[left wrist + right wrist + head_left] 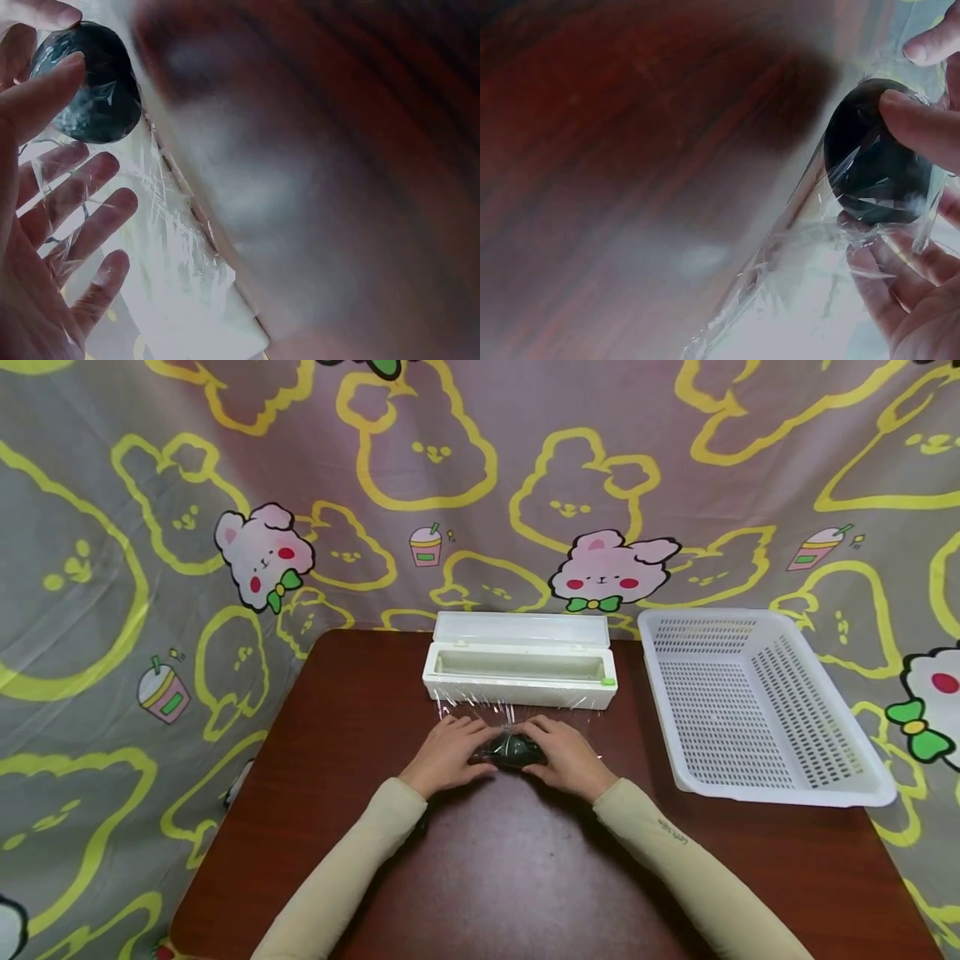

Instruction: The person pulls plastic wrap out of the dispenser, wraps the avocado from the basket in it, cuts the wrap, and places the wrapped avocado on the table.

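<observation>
A glossy, dark green-black rounded thing [512,749], partly covered by clear cling film [154,199], is between my two hands. My left hand [447,753] holds its left side, thumb [64,82] laid on it and fingers spread behind the film. From the other side my right hand [566,756] grips it, thumb [915,124] across its surface and fingers curled at its lower edge in the right wrist view. Wrinkled film stretches from the thing to the front of a white cling film dispenser [517,695], whose lid [521,628] stands raised.
To the right of the dispenser is a white perforated plastic basket [727,727]. The dark red-brown table [510,877] meets a patterned cloth [465,485] hanging behind it and along the sides. A green slider [608,682] sits at the dispenser's right end.
</observation>
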Demonstrator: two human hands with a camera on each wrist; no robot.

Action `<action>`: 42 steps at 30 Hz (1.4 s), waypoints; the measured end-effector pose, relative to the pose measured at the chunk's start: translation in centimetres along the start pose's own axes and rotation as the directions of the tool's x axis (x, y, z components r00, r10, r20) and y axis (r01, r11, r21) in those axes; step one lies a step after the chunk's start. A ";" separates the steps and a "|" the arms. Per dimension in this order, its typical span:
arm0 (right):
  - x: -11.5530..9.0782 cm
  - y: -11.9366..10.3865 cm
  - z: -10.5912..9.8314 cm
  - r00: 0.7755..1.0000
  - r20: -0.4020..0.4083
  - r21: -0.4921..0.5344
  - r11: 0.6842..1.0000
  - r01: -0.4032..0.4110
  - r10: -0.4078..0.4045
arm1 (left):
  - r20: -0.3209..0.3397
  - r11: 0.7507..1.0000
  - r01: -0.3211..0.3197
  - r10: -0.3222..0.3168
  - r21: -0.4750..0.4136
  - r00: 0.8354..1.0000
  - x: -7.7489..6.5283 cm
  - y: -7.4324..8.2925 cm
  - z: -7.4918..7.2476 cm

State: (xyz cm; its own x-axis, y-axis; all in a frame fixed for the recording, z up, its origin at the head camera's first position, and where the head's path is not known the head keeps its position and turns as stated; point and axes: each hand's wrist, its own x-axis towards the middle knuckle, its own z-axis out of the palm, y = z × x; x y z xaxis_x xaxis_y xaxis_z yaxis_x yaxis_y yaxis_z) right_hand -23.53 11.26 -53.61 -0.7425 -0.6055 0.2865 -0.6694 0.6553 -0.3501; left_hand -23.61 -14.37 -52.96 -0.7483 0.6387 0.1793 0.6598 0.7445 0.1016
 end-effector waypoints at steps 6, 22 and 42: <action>0.1 0.2 0.0 1.000 0.011 -0.005 1.000 -0.001 0.001 | 0.003 1.000 0.003 -0.003 0.015 1.000 0.2 0.2 0.2; 0.3 0.5 -0.2 0.999 0.029 0.052 0.998 -0.025 0.023 | 0.012 0.997 0.001 -0.002 0.080 1.000 1.0 0.6 0.5; 0.3 0.9 0.5 0.996 0.004 0.078 0.993 -0.085 0.085 | 0.011 0.999 0.004 -0.005 0.034 1.000 2.3 1.1 1.1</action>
State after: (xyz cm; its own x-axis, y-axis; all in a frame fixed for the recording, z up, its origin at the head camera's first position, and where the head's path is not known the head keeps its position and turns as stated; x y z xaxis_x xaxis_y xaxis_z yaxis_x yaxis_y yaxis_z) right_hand -24.39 11.45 -54.29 -0.7967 -0.5493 0.2521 -0.5998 0.6670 -0.4420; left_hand -24.68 -11.88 -53.47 -0.7520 0.6374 0.1676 0.6540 0.7534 0.0690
